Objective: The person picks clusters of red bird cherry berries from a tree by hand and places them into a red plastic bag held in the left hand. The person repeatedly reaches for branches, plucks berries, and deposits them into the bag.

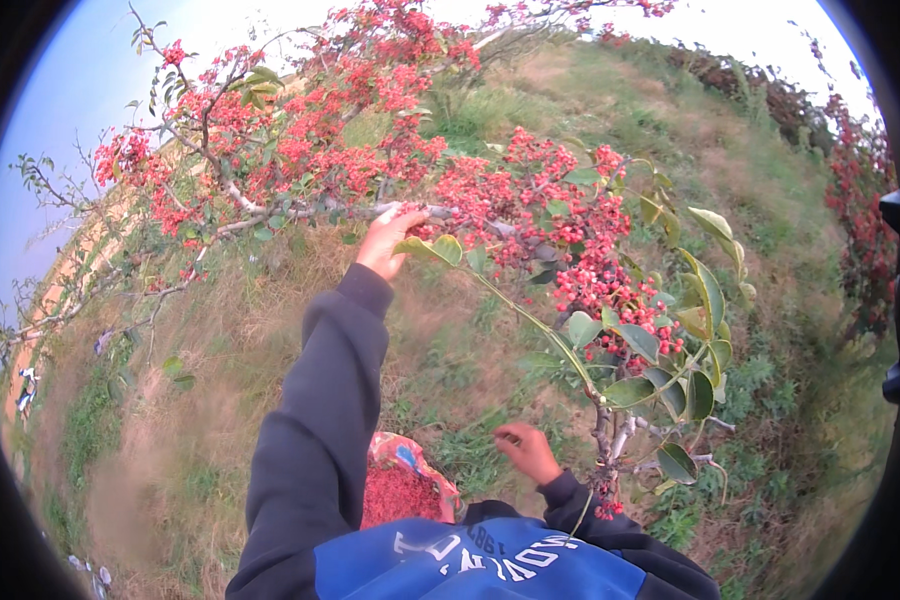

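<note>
A long prickly-ash branch point(311, 213) crosses in front of me, loaded with clusters of small red Sichuan pepper berries point(480, 187). My left hand point(390, 236) reaches up and grips this branch near its middle, the fingers partly hidden by wood and fruit. Lower down, at waist height, is my right hand point(529, 451), its fingers curled and apart from the branch; whether anything is in them cannot be made out. Between my arms, a patterned bag point(450, 495) stands with its mouth wide, holding many picked red berries point(401, 495). My left sleeve covers part of it.
Closer to my right side, a leafy shoot point(589, 390) rises with a dense berry cluster point(607, 300). Grass and weeds point(465, 322) cover the sloping ground. More fruiting shrubs point(859, 217) stand at far right, and thin twigs point(82, 300) spread at left.
</note>
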{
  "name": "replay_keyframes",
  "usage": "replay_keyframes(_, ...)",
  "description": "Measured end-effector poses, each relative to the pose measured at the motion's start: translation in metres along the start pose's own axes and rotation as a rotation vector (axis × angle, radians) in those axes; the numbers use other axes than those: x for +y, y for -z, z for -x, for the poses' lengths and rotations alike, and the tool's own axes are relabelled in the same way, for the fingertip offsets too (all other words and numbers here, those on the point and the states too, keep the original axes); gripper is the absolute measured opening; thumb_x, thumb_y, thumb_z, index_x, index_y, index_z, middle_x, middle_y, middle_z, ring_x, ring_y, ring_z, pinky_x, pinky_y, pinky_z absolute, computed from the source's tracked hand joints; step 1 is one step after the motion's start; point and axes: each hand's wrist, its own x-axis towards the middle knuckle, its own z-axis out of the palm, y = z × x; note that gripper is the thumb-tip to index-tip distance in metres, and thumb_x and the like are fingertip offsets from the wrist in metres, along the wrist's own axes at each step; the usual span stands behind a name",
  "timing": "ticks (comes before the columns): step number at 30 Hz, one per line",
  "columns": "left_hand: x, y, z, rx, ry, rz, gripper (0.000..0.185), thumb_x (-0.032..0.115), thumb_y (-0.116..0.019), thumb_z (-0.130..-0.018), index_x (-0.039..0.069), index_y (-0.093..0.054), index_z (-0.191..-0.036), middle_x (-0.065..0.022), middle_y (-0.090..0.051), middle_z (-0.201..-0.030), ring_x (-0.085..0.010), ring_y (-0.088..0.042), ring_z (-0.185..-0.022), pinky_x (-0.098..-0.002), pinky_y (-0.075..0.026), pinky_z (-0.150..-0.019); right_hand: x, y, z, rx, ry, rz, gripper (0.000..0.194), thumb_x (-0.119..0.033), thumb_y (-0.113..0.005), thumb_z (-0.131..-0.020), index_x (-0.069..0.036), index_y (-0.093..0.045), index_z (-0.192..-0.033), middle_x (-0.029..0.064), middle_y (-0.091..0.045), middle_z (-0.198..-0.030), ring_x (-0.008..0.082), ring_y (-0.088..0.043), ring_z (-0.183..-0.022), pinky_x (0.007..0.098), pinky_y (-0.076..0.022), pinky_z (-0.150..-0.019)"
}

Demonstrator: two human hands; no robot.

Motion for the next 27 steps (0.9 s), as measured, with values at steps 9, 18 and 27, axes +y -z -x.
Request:
replay_keyframes(9,-0.001,0.003,0.01,-0.024,-0.043,-0.053,0.021,-0.001,-0.056,-0.076,0.0,-0.048,-0.096,-0.0087,-0.057,-0.081,-0.0164,-0.059,-0.071,-0.0286,-0.052,-0.058,-0.005,0.004,-0.001,0.01,-0.034,-0.146,0.019,-0.01,-0.061,-0.073,-0.002,-0.061,-0.091,0.0103,-0.06,-0.082,0.0175,-0.058,-0.068,0.0277,-0.0465,-0.062)
replay_keyframes(18,-0.019,0.0,-0.001,0.241,-0.615,-0.976,0.024,0.006,-0.062,-0.066,0.002,-0.051,-0.086,-0.0108,-0.056,-0.07,-0.0185,-0.056,-0.063,-0.0293,-0.044,-0.06,0.001,-0.005,0.004,-0.028,-0.094,-0.162,0.023,-0.012,-0.058,-0.075,-0.004,-0.058,-0.097,0.011,-0.06,-0.082,0.0198,-0.058,-0.073,0.029,-0.0453,-0.063)
replay_keyframes(27,-0.028,-0.011,-0.014,0.294,-0.839,-1.253,0.022,0.007,-0.059,-0.067,0.001,-0.048,-0.084,-0.0165,-0.054,-0.078,-0.0321,-0.054,-0.075,-0.038,-0.043,-0.067,-0.016,-0.002,0.011,0.0,-0.029,-0.1,0.018,-0.007,-0.06,-0.071,-0.002,-0.059,-0.088,0.0124,-0.059,-0.078,0.0228,-0.059,-0.069,0.0293,-0.0471,-0.06)
